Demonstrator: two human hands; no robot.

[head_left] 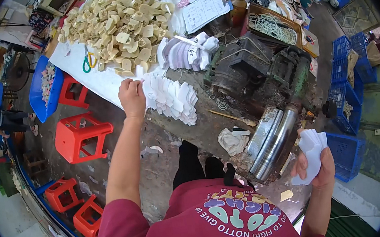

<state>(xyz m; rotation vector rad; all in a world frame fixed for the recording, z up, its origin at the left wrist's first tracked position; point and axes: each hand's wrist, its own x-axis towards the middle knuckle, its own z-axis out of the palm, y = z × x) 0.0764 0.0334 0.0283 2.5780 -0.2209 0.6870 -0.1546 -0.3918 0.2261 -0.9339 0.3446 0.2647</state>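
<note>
Head view, progress: partway, I judge; one white sheaf is in hand, many pieces remain in the stack. Which are finished, I cannot tell.
Stack: fanned out on the table, just beside the bundle.
Left hand: fingers drawn narrow at the stack's left end; whether I pinch a piece, cannot tell.
Right hand: closed round the sheaf, right of the rollers, apart from them.
</note>
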